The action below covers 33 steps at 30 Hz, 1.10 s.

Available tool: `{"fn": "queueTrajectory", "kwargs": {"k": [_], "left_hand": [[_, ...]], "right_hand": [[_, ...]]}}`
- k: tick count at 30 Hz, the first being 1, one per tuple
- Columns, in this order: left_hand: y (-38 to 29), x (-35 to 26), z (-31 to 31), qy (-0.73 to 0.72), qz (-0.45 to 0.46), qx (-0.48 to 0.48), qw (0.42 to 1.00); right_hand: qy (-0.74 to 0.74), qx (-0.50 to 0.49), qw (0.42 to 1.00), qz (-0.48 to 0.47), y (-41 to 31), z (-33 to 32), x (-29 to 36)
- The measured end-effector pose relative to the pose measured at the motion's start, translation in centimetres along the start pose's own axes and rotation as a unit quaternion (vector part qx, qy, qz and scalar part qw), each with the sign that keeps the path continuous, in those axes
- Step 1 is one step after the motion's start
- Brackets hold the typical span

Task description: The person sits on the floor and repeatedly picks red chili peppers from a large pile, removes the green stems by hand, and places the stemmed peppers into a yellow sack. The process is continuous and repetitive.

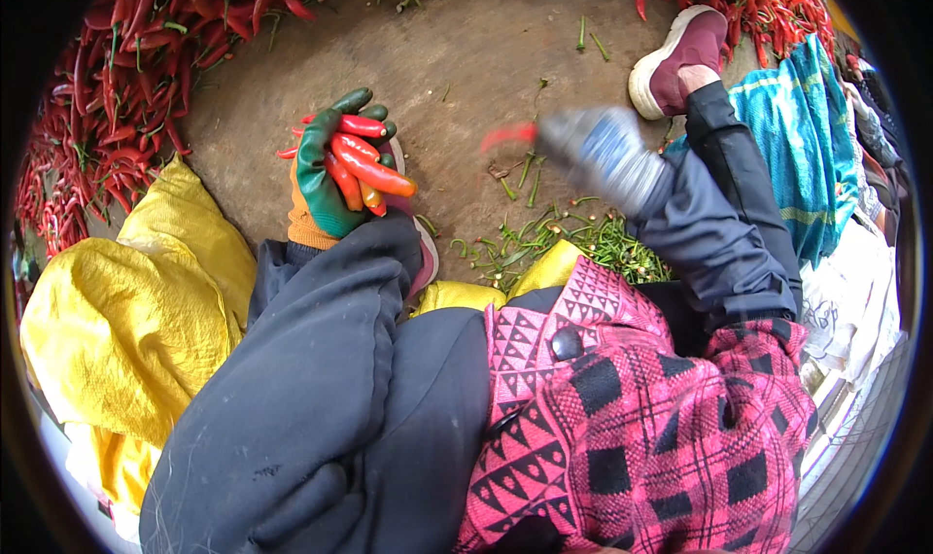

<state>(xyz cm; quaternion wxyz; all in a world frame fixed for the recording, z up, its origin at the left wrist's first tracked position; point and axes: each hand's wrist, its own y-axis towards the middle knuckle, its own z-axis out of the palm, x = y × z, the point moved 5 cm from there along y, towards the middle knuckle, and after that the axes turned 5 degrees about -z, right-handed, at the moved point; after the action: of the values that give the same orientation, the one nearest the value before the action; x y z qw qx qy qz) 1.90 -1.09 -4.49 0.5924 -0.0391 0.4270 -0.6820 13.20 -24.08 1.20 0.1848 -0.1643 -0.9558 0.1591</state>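
My left hand (332, 208), in a green-coated glove with an orange cuff, is curled palm up around several red chili peppers (372, 168). A few of these are orange towards the tip. To the right, my right hand (594, 149) wears a grey glove and is blurred by motion. From its fingertips sticks out one red chili pepper (508, 137), also blurred. Below that hand, a pile of green chili stems (627, 248) covers the floor, with a few loose stems (531, 178) scattered above it.
Heaps of red chilies lie at the upper left (124, 95) and upper right (751, 0). A yellow woven sack (131, 313) bulges at my left. On the right are a maroon shoe (681, 58), a teal woven sack (794, 146) and a white sack (853, 299).
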Motion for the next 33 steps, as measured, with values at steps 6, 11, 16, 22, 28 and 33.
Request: {"fn": "queueTrajectory", "kwargs": {"k": [6,11,16,22,28,33], "left_hand": [[0.2,0.8,0.8,0.003,-0.012,-0.015,1.000],[0.2,0.9,0.9,-0.009,-0.033,-0.020,0.999],[0.5,1.3,0.5,0.003,-0.023,-0.032,0.999],[0.4,1.5,0.4,0.005,-0.046,-0.020,0.999],[0.6,1.7,0.4,0.018,-0.056,-0.021,0.998],[0.8,1.8,0.9,0.043,-0.074,0.014,0.996]], "right_hand": [[-0.079,-0.081,0.925,0.363,0.4,-1.1,-12.9],[-0.104,-0.079,0.895,0.426,-0.3,0.8,-15.0],[-0.082,0.158,0.971,0.157,-3.8,5.9,-4.4],[0.058,0.145,0.988,0.008,-5.3,4.0,0.4],[0.092,-0.158,0.974,0.135,1.7,-2.8,-1.7],[0.062,-0.120,0.990,0.037,7.6,-3.4,3.2]]}}
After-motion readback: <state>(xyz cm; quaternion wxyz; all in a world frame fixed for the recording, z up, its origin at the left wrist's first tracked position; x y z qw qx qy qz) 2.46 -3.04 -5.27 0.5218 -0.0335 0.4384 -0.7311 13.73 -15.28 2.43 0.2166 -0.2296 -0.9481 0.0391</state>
